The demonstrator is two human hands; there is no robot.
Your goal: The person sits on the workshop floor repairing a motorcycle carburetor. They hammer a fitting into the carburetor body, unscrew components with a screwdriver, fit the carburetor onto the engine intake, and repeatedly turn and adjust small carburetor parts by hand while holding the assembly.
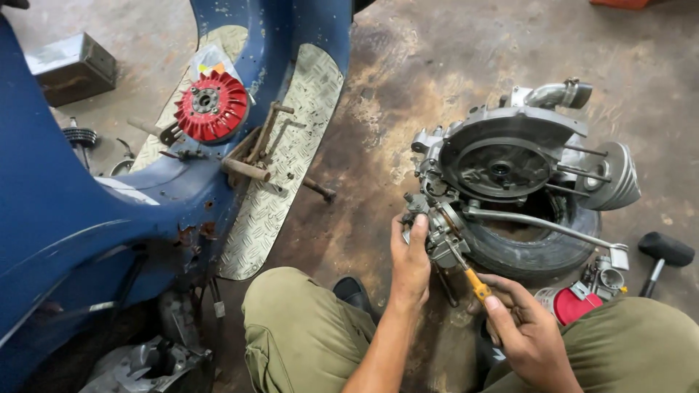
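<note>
Head view shows a person sitting on the stained concrete floor with knees apart, and between the knees stands a scooter engine that lies on its own small tyre, so the block is stable and does not roll. The left hand is closed around the carburettor part at the near side of the engine; it seems to hold this part steady, I think, so that the tool does not push it away. The right hand is closed on a screwdriver with a yellow handle, and the thin shaft points up and left into that same part (the tip itself is hidden behind the metal). A long kick lever crosses over the tyre just beside the working place and could be in the way of the right wrist. Near the right knee lie a red round cap, another small metal assembly and a black rubber mallet. At the left stands the blue scooter body with checker-plate footboards, and on it rests a red finned flywheel.
</note>
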